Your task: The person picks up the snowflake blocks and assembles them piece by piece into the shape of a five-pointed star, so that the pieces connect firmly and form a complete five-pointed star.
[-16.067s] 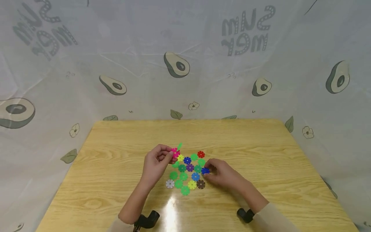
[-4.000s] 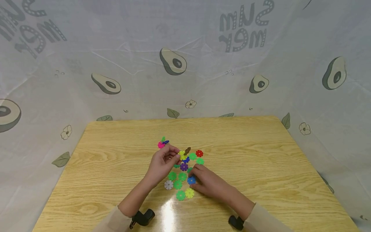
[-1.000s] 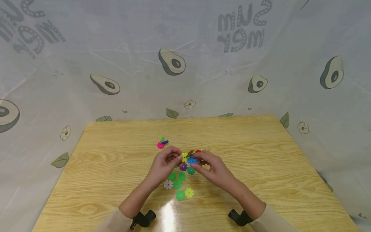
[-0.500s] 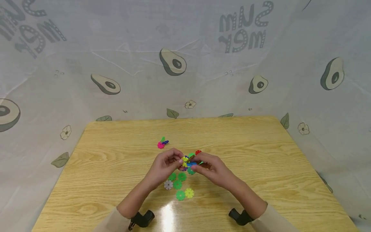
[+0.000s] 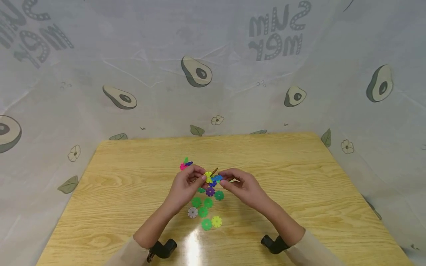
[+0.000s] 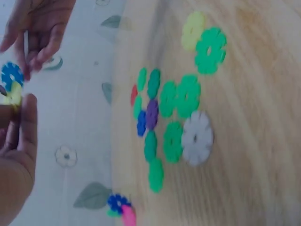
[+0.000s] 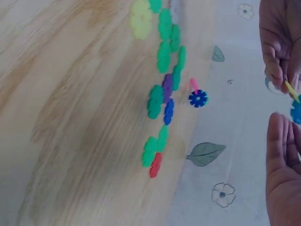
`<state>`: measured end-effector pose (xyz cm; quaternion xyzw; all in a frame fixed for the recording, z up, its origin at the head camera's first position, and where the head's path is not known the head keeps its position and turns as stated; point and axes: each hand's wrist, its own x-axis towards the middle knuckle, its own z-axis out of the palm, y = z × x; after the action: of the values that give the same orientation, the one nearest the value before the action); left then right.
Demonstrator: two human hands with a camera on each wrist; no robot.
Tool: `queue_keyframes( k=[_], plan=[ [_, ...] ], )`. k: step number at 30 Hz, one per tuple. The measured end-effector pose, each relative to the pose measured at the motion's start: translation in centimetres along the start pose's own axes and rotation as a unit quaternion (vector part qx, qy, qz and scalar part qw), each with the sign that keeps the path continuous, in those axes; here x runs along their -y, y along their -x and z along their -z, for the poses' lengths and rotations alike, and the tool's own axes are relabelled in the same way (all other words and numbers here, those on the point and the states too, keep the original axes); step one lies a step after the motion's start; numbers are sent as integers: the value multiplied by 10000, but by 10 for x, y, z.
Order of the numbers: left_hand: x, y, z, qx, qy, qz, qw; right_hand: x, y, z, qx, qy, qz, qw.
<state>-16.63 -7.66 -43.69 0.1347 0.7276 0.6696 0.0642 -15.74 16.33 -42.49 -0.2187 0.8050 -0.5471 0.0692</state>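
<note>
My left hand (image 5: 183,189) pinches a yellow notched snowflake disc (image 5: 208,177) above the table, between thumb and fingers. A brown disc (image 5: 214,171) stands edge-on from its upper right, and a blue disc (image 5: 217,178) is joined at its right side. My right hand (image 5: 245,187) is at the blue disc's right edge, thumb and forefinger spread around it. In the left wrist view the right fingers (image 6: 54,44) hang beside the blue disc (image 6: 11,74), fairly straight. Below lie a purple disc (image 5: 210,191) and a dark blue disc (image 6: 141,123).
Several green discs (image 5: 208,202), a white disc (image 5: 192,212), another yellow disc (image 5: 216,221) and a red disc (image 7: 155,165) lie flat on the wooden table (image 5: 299,192). A joined pink, green and dark blue cluster (image 5: 183,166) sits behind my left hand. A printed curtain (image 5: 159,74) surrounds the table.
The right hand picked up the blue disc from the table and brought it to the yellow piece. The joined pieces have since risen and tilted, and the right fingers have shifted to the blue disc's outer edge.
</note>
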Motion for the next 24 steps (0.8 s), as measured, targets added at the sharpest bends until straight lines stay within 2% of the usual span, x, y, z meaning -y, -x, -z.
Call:
queue_keyframes(
  k=[3,8,10,13,16,19,22,24],
  plan=[
    [5,-4,14,-399,72,287,9988,-9,1,5,-73,505,-170,9986],
    [20,-8,45,-1025,283,1138,9878,-31,4,16,-16,1502,-454,9876],
    [27,-8,56,-1043,171,1430,9841,-41,5,19,57,1794,-477,9826],
    [35,-6,68,-895,-190,1765,9800,-54,7,20,315,2006,-443,9782],
    [43,-7,74,-735,-486,1944,9770,-63,7,16,686,2260,-317,9712],
    [49,-10,75,-657,-591,2076,9742,-66,4,8,998,2597,-105,9605],
    [55,-15,76,-624,-646,2189,9716,-66,1,0,1120,2895,75,9506],
    [57,-18,78,-637,-779,2206,9702,-66,-1,-5,1103,2974,117,9483]
  ],
)
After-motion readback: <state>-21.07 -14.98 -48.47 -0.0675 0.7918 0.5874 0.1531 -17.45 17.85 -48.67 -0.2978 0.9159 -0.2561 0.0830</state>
